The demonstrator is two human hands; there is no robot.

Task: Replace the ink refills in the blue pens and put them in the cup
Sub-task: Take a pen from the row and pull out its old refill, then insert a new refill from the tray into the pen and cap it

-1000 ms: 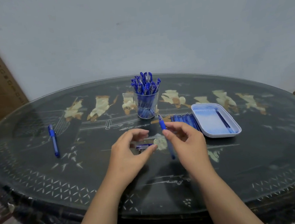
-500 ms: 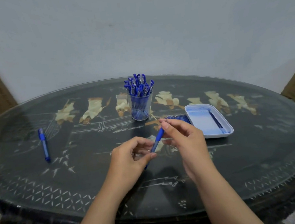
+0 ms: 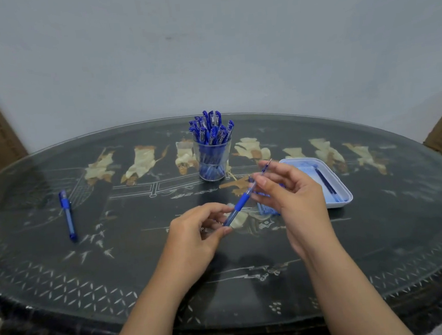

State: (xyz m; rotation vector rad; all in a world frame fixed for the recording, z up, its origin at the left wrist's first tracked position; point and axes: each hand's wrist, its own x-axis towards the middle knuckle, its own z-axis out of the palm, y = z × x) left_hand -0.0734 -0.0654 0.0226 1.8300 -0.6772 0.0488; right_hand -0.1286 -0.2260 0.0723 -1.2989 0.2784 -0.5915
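Blue pen (image 3: 240, 204) slants between our hands; left hand (image 3: 196, 234) pinches its lower end; right hand (image 3: 295, 197) pinches near the tip.

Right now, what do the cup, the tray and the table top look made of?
Cup: clear and glossy, pens show through its wall; glass or clear plastic, I cannot tell which.
Tray: white, smooth, rounded moulded rim; probably plastic.
Table: glossy glass sheet, by its reflections and pale edge, over a dark decorated surface, perhaps lacquered wood.
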